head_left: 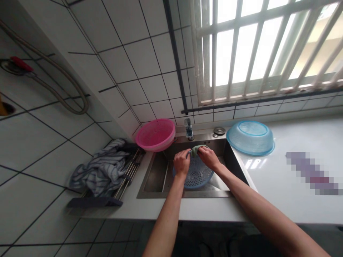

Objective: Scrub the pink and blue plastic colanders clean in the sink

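A blue-grey plastic colander (197,175) with a pattern of holes is tilted inside the steel sink (154,178). My left hand (182,162) is closed on the colander's rim at its left. With my right hand (209,157) I grip a green cloth (198,149), which is folded over the far edge of the colander. The fingertips of my right hand are partly hidden by the cloth. Just behind both hands stands the chrome faucet (188,129).
A pink basket (155,135) sits at the sink's back left corner. An upside-down light-blue basin (250,138) rests to the right, near a drain stopper (219,131). Striped cloth (103,167) lies on a metal rack (128,172) at left. A blurred-out item is on the right counter (278,189).
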Action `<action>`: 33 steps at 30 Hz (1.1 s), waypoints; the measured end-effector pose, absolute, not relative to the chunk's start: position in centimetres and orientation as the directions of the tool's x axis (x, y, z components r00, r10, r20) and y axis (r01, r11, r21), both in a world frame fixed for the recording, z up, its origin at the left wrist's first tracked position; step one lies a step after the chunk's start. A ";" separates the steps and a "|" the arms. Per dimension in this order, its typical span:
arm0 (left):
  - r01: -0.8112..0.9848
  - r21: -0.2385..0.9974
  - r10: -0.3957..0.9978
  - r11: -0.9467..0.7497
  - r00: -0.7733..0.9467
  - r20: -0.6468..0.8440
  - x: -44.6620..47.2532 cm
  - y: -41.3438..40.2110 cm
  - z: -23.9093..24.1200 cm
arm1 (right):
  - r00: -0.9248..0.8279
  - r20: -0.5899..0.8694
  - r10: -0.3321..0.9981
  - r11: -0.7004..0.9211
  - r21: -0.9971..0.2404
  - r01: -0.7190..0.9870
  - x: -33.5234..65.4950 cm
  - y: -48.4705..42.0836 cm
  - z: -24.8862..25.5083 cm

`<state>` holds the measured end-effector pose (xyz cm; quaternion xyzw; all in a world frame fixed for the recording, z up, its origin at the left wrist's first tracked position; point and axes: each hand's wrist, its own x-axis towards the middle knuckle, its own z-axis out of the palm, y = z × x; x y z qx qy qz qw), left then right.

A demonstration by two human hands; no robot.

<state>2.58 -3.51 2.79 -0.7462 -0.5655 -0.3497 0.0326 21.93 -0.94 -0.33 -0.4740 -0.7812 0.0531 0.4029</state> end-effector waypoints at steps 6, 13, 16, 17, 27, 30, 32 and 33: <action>0.827 0.486 0.816 -0.282 -0.060 0.575 1.1 -2.8 1.8 | -0.154 0.565 0.810 0.486 -0.501 0.717 23.7 -0.4 -0.2; 0.820 0.467 0.873 -0.331 0.078 0.482 2.7 -3.2 1.9 | -0.331 0.547 0.769 0.582 -0.384 0.716 21.2 -1.1 -0.4; 0.790 0.564 0.861 -0.242 -0.093 0.500 1.8 -3.0 1.8 | -0.231 0.563 0.794 0.520 -0.432 0.737 21.8 -0.7 -0.2; 0.778 0.593 0.846 -0.207 -0.162 0.508 1.4 -2.9 1.7 | -0.183 0.565 0.804 0.489 -0.455 0.744 22.4 -0.5 -0.2; 0.772 0.548 0.871 -0.322 0.015 0.491 1.9 -2.6 1.5 | -0.228 0.549 0.804 0.500 -0.417 0.759 21.8 -1.0 -0.7; 0.764 0.561 0.876 -0.319 0.012 0.482 1.5 -2.6 1.4 | -0.269 0.550 0.790 0.530 -0.393 0.751 21.0 -1.1 -0.5; 0.753 0.596 0.863 -0.278 -0.077 0.500 0.9 -2.4 1.4 | -0.207 0.556 0.805 0.490 -0.426 0.761 21.6 -0.8 -0.4; 0.747 0.616 0.853 -0.250 -0.131 0.506 0.5 -2.3 1.4 | -0.167 0.557 0.814 0.465 -0.452 0.761 22.2 -0.6 -0.4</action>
